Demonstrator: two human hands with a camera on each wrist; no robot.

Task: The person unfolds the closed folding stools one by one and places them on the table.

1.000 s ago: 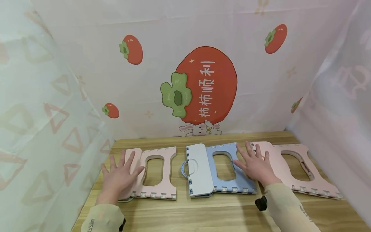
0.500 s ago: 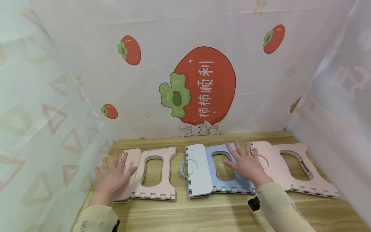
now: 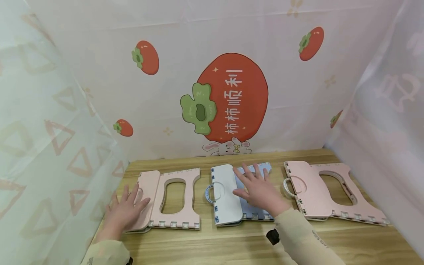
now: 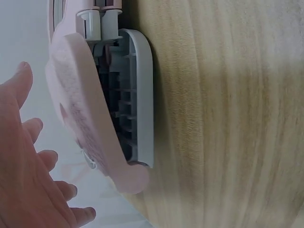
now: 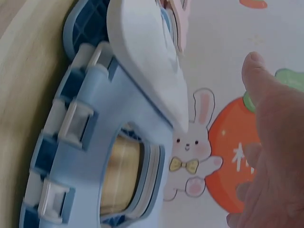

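Note:
Three folding step stools lie in a row on the wooden table. The left pink stool (image 3: 189, 195) has my left hand (image 3: 126, 215) above its outer panel, fingers spread. In the left wrist view, a gap separates that hand (image 4: 28, 175) from the pink stool (image 4: 85, 95). At the middle, my right hand (image 3: 261, 191) hovers over the blue and white stool (image 3: 225, 208), covering part of its blue half. The right wrist view has this hand (image 5: 275, 152) apart from the blue stool (image 5: 95, 142), gripping nothing. The right pink stool (image 3: 311, 198) lies untouched.
The wooden table (image 3: 205, 246) extends in front of the stools. A white printed cloth (image 3: 179, 147) with red persimmons stands behind, and cloth walls close both sides. Small loop handles (image 3: 209, 194) stick out from the stools' left edges.
My right hand has moved left, from between the blue and right pink stools to over the blue one. My left hand has drifted a little left and nearer. The stools keep their places.

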